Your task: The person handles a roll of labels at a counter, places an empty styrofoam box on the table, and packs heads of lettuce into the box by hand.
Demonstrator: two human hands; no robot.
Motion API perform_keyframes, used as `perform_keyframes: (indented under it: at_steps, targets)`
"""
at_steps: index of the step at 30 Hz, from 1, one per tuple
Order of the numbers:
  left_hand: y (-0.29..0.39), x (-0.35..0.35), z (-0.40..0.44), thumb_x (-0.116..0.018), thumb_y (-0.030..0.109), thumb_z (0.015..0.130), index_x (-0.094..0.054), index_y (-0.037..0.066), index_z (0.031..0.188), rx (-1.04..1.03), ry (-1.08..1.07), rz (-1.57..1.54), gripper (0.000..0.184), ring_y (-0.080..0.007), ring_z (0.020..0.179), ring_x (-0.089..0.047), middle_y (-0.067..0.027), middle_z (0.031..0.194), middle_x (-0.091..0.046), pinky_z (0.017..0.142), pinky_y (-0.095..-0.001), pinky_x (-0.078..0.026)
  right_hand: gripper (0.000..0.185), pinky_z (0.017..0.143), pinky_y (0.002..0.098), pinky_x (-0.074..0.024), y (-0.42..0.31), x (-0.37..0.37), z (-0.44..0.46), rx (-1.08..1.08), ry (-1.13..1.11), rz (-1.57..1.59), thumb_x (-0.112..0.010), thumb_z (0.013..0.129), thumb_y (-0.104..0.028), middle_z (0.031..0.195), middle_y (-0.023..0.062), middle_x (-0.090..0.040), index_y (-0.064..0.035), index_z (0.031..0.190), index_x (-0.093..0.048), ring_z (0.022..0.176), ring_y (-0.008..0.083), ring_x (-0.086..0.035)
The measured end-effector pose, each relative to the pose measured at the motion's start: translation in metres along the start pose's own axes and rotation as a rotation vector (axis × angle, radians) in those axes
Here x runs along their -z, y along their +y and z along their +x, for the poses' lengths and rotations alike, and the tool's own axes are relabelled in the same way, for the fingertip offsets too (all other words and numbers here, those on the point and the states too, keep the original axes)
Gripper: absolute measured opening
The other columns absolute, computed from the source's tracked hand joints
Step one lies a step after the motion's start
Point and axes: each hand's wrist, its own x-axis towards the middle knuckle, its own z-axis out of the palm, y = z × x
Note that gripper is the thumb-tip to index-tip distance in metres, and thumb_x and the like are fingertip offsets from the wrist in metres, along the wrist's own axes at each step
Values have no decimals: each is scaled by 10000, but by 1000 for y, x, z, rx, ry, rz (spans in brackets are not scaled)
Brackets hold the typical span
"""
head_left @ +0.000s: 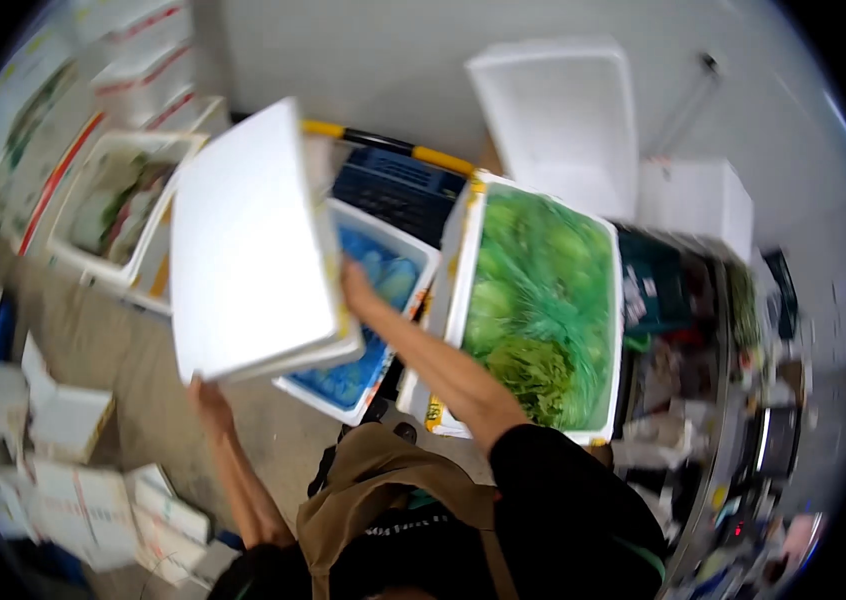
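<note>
A large white foam lid [243, 250] is tilted up between my hands, with a second white edge showing behind it. My left hand [211, 405] grips its lower left corner. At its right edge my right hand [356, 290] takes hold, the fingers partly hidden behind the foam. Behind and below the lid is a foam box with blue plastic bags [388, 275], partly covered from view. Just right of it stands an open foam box [471, 270] holding green vegetables in green plastic, with leafy lettuce [533, 378] at its near end.
An open foam box with produce [118, 205] stands at the left. An empty white foam box [558, 120] leans against the wall. Broken foam pieces [73, 505] lie on the floor at lower left. A cluttered shelf [703, 400] runs down the right.
</note>
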Motion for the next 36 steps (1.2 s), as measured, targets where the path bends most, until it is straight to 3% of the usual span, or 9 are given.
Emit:
perform_keyframes:
  at_steps: [4, 10, 17, 19, 20, 22, 25, 29, 36]
  targets:
    - [-58, 122, -15, -578, 247, 855, -469, 19, 1266, 246, -37, 74, 482, -159, 1022, -521, -47, 1114, -563, 890, -347, -398, 350, 938, 430, -407, 33, -67, -37, -216, -94, -58, -419, 934, -154, 1149, 271, -576, 8, 1236, -490, 1101, 415, -529]
    - [-54, 46, -90, -638, 230, 811, -197, 103, 1468, 518, -34, 228, 801, -271, 1299, -337, -122, 1438, -324, 1042, -424, -312, 464, 869, 441, -460, 99, -54, -62, -598, -182, -31, -530, 847, -98, 1147, 295, -565, 34, 1281, -435, 1072, 400, -559]
    - [-26, 36, -62, -699, 223, 795, -242, 81, 1453, 777, -152, 602, 813, -278, 1220, -418, -122, 1397, -374, 958, -405, -394, 368, 869, 461, -462, -29, 62, -109, -125, -221, -412, -543, 783, -77, 1056, 251, -564, 19, 1135, -499, 1027, 404, -561]
    - [-23, 41, -39, -697, 197, 804, -245, 44, 1440, 760, -266, 731, 796, -265, 1185, -448, -127, 1367, -404, 941, -374, -407, 420, 957, 530, -366, -77, 108, -150, 380, 153, -736, -601, 764, -134, 1085, 221, -530, 3, 1145, -490, 1108, 394, -495]
    - [-21, 41, -27, -696, 185, 809, -246, 25, 1434, 747, -318, 792, 787, -258, 1168, -463, -130, 1352, -419, 932, -359, -413, 594, 1030, 546, -263, -108, 139, -167, 221, 58, -911, -711, 723, -222, 1210, 200, -480, -54, 1245, -483, 1242, 414, -380]
    - [-28, 24, 7, -636, 123, 854, -325, -35, 1371, 399, -354, 1048, 624, -252, 1107, -516, -178, 1264, -493, 935, -357, -428, 832, 1042, 639, -166, -106, 187, -194, -6, 21, -1163, -759, 673, -399, 1383, 236, -358, -97, 1360, -400, 1336, 406, -266]
    - [-47, -36, 53, -589, 99, 878, -415, -52, 1306, 53, -406, 1194, 486, -267, 1078, -548, -211, 1207, -536, 931, -379, -448, 878, 990, 641, -226, -68, 234, -226, -413, -30, -1383, -759, 669, -343, 1387, 262, -351, -131, 1411, -340, 1272, 448, -329]
    - [-58, -266, 28, -600, 108, 867, -540, -26, 1218, -13, -815, 847, 380, -252, 1027, -606, -178, 1135, -619, 882, -354, -482, 793, 816, 526, -336, -37, 252, -261, -227, 177, -1186, -750, 601, -195, 1155, 185, -481, -120, 1322, -426, 1034, 367, -464]
    - [-125, -497, -141, -695, 193, 772, -531, 24, 1192, -575, -1581, 587, 482, -353, 1138, -496, -174, 1127, -577, 978, -420, -379, 866, 915, 430, -430, -62, 311, -327, -47, 661, -391, -800, 539, -204, 1206, 153, -534, -110, 1321, -441, 1094, 300, -528]
